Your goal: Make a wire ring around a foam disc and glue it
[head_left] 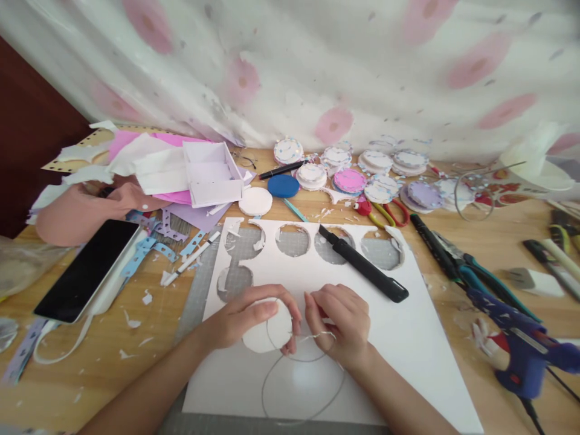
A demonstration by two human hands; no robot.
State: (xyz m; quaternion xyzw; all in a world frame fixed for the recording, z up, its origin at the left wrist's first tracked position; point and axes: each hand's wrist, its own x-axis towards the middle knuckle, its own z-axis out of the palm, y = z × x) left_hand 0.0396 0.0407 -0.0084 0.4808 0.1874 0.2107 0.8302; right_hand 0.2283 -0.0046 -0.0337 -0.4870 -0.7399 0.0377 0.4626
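My left hand point(235, 319) is closed around a white foam-like disc point(263, 335), its thumb lying over the disc's face. To the right, my right hand point(343, 321) has its fingers curled in a pinch on a thin wire point(263, 393). The wire crosses the disc, is twisted between the two hands, and hangs in a wide loop below them. Under both hands lies a white foam board point(408, 350) with several round holes cut along its far side. A black utility knife point(369, 269) rests on the board beyond my right hand.
Several layered decorated discs point(348, 180) stand at the back, near a blue disc point(283, 186) and a white one point(255, 200). A glue gun point(521, 350), pliers point(493, 281) and a plug adapter point(534, 282) lie right. A phone point(88, 270), a white box point(215, 172) and scraps lie left.
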